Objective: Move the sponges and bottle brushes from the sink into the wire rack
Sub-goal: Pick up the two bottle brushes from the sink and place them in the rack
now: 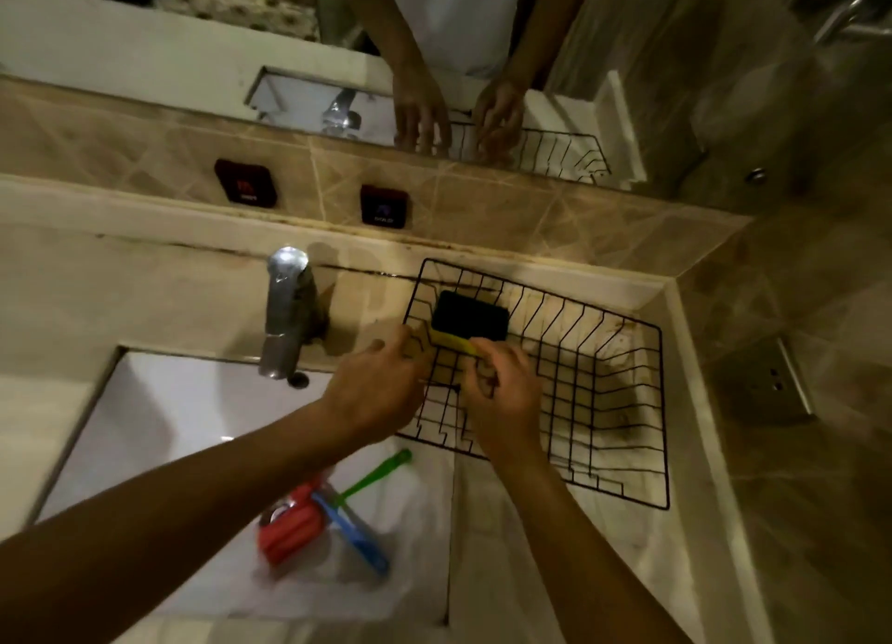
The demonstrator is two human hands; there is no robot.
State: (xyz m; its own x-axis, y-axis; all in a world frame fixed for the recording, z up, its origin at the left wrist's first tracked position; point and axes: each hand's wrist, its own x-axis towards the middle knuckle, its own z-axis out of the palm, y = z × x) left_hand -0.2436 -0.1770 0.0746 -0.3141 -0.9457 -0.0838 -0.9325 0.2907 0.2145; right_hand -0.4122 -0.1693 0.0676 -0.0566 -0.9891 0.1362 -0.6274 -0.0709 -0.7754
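Both my hands meet over the near-left corner of the black wire rack (603, 392), which sits on the tiled desk (531, 547) to the right of the white sink (159, 416). My right hand (502, 392) is curled, its fingers closed on the near edge of a yellow sponge with a dark scouring face (470, 322); the sponge lies inside the rack at its far-left end, just beyond my knuckles. My left hand (374, 392) reaches in beside it at the rack's left rim, fingers bent and part open; whether they touch the sponge or the wire I cannot tell, for the view is blurred there. Well behind both hands, down in the sink basin under my left forearm, lie a red sponge (289, 530), a blue-handled bottle brush (352, 532) and a green-handled bottle brush (376, 474), the two handles crossing beside the red sponge. A chrome tap (287, 305) stands at the sink's far edge, left of the rack. Above the tiled backsplash a mirror (193, 54) reflects both hands and the rack.
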